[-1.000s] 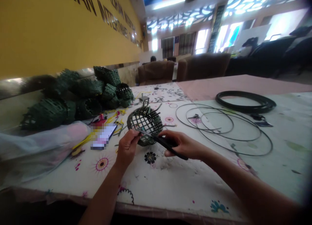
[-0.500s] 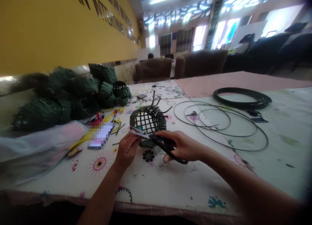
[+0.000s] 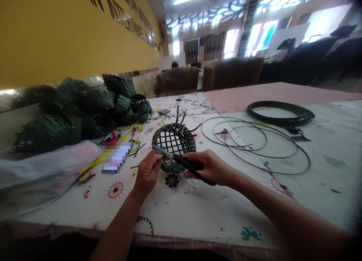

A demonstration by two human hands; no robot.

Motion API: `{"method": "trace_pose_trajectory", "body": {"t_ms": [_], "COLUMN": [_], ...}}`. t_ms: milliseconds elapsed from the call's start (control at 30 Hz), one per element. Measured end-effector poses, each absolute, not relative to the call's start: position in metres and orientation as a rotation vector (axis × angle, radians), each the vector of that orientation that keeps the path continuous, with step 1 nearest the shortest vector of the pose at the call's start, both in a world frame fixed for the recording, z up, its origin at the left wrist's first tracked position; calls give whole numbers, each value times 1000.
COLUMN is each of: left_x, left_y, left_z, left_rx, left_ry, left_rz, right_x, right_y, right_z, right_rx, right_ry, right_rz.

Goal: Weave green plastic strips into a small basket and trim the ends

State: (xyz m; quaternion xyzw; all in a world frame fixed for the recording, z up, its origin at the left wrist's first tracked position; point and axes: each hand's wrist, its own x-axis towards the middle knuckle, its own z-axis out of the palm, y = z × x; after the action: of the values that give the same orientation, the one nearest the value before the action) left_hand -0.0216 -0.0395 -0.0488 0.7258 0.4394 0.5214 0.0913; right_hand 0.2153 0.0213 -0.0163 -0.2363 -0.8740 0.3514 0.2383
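A small dark green woven basket [image 3: 174, 138] lies on the flowered tablecloth, its open lattice showing and several loose strip ends sticking out at the far side. My right hand [image 3: 210, 167] is closed around the black handles of a pair of scissors [image 3: 186, 164]. Their blades point left across the basket's near side and look closed or almost so. With fingers pinched, my left hand [image 3: 148, 172] grips the near left edge of the basket, right by the blade tips. What exactly lies between its fingertips is partly hidden.
Several green woven baskets [image 3: 94, 101] are piled at the left wall. Nearby lie a plastic bag [image 3: 51, 174], yellow strips and a blurred flat object [image 3: 117, 158]. To the right are loose wire loops [image 3: 283, 157] and a dark coil [image 3: 251, 110]. Armchairs [image 3: 233, 74] stand beyond the table.
The basket has turned slightly and shifted a little right. The scissor blades have come closer together, and the fingers of my right hand have drawn in on the handles.
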Motion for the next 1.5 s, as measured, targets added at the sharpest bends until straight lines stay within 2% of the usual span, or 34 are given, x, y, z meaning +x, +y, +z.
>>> {"method": "trace_pose_trajectory", "body": {"t_ms": [200,367,467,733,800,833,967,1033,1200,1367,1500], "left_x": [-23,-31,-35,-32,-30,-28,-21,-19,-20,-24,-27], "left_y": [-36,-29,-26,-23,-24,-25,-28,-30,-30,-28,-26], "left_z": [-50,-57,-60,-61,-62,-61,-60,-59,-59,-60,-63], "left_rx": [1977,1585,1466,1250,1216,1204,1192,1215,1407,1746,1726], "left_ry": [1397,1436,1416,1285,1225,1195,1072,1024,1061,1335,1474], "left_rz": [1599,1663,1665,1716,1726,1727,1727,1715,1651,1715,1716], "right_x": [226,251,263,264,257,254,236,229,222,221,221], "right_y": [32,71,92,97,94,92,83,78,66,54,47], "right_z": [-10,-13,-25,-41,-39,-39,-48,-53,-49,-37,-33], "right_rx": [-800,-1554,-1849,-1839,-1685,-1555,-978,-868,-772,-744,-837], "right_ry": [-2165,-1997,-2169,-2312,-2260,-2220,-1711,-1530,-1422,-1476,-1618], "right_rz": [765,187,112,46,145,329,1471,1673,1699,1304,1070]}}
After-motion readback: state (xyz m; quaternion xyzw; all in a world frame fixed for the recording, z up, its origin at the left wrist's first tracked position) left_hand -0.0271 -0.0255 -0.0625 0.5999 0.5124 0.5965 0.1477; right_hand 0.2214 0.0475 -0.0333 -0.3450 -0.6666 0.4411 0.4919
